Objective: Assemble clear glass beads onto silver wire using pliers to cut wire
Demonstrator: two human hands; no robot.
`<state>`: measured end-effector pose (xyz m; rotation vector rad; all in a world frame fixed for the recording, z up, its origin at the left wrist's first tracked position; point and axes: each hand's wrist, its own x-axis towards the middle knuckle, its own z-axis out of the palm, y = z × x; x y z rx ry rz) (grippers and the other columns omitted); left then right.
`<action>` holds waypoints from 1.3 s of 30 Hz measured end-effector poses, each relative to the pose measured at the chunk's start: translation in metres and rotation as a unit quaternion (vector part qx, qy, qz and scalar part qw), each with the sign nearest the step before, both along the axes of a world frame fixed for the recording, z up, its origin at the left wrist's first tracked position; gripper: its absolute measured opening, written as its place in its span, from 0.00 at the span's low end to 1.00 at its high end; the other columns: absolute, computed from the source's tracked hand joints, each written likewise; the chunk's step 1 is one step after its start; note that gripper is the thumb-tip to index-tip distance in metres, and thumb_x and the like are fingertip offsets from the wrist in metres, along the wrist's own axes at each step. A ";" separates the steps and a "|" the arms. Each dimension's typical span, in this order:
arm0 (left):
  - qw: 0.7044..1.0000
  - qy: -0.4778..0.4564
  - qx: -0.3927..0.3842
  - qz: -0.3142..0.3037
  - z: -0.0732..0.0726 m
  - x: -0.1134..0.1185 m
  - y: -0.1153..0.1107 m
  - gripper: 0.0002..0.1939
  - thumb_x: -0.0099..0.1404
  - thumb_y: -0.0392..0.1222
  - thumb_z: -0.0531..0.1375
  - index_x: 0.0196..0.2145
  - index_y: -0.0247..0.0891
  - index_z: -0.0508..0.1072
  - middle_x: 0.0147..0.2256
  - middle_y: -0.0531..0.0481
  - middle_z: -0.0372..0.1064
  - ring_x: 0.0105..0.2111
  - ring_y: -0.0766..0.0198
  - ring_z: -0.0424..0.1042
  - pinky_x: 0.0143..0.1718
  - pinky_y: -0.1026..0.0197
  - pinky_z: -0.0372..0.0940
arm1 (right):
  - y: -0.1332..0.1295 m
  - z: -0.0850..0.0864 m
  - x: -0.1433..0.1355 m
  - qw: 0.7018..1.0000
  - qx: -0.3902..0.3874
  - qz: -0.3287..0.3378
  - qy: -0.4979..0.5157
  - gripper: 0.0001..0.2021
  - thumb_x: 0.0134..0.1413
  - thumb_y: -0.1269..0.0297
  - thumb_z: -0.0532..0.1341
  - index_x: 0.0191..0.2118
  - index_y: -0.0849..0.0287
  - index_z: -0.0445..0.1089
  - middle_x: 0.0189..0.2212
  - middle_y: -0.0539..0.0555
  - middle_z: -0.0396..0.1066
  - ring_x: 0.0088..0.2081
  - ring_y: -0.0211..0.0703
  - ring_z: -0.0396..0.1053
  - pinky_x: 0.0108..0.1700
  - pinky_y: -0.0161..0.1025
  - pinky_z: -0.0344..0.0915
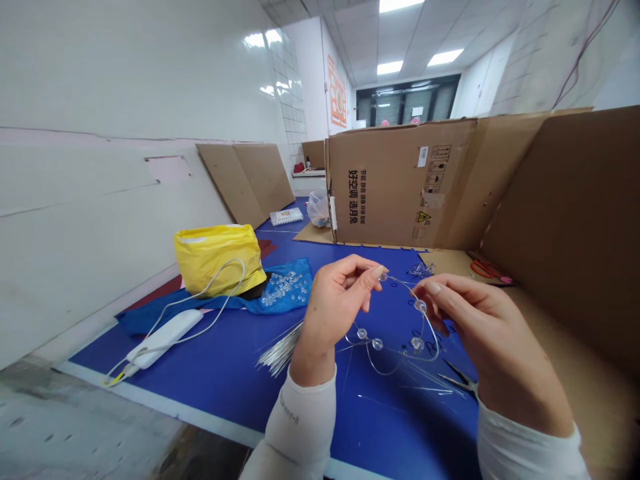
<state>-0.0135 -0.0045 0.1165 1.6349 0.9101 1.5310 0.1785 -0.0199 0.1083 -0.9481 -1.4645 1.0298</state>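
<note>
Between my two hands hangs a looping thin silvery wire strung with clear round beads (417, 343). My left hand (333, 297) pinches the wire at a clear bead (383, 276) between thumb and forefinger. With thumb and fingers closed, my right hand (480, 327) grips the wire beside another bead (420, 305). Two more beads (370, 339) sit on the lower left of the wire, over the blue tabletop (320, 400). Pliers (459, 380) lie partly hidden behind my right wrist. A bundle of straight wires (281, 349) rests left of my left wrist.
Loose clear beads (285, 290) lie on a blue cloth (255, 305) beside a yellow bag (217, 257). A white power strip (167, 339) with its cord is at the left. A large cardboard box (395, 193) stands behind; red-handled scissors (485, 269) lie at the right.
</note>
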 end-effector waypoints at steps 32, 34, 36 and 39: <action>0.995 0.063 0.055 0.050 0.001 0.000 0.000 0.12 0.67 0.50 0.63 0.37 0.40 0.83 0.28 0.50 0.72 0.25 0.69 0.67 0.23 0.66 0.60 | 0.008 0.000 0.003 0.999 0.007 0.034 0.039 0.11 0.58 0.56 0.66 0.29 0.58 0.74 0.23 0.49 0.67 0.23 0.33 0.62 0.23 0.31 0.58; 0.995 0.066 0.056 0.054 0.002 0.000 -0.002 0.12 0.67 0.50 0.63 0.37 0.41 0.83 0.28 0.50 0.73 0.25 0.69 0.67 0.23 0.66 0.60 | 0.009 0.001 0.003 0.999 0.013 0.033 0.031 0.12 0.57 0.55 0.66 0.29 0.58 0.74 0.22 0.49 0.67 0.23 0.34 0.62 0.22 0.32 0.59; 0.994 0.070 0.061 0.062 0.002 -0.001 -0.002 0.12 0.67 0.49 0.63 0.37 0.41 0.82 0.28 0.50 0.73 0.26 0.69 0.67 0.22 0.66 0.60 | 0.009 0.002 0.002 0.999 0.018 0.030 0.009 0.13 0.58 0.54 0.65 0.29 0.58 0.74 0.21 0.48 0.67 0.22 0.34 0.62 0.23 0.32 0.59; 0.992 0.060 0.070 0.087 0.000 -0.002 0.000 0.12 0.68 0.49 0.62 0.37 0.41 0.82 0.30 0.49 0.75 0.26 0.69 0.68 0.22 0.66 0.60 | 0.007 0.002 0.003 0.998 0.017 0.029 -0.046 0.14 0.59 0.52 0.64 0.31 0.58 0.75 0.21 0.49 0.68 0.23 0.35 0.64 0.24 0.33 0.60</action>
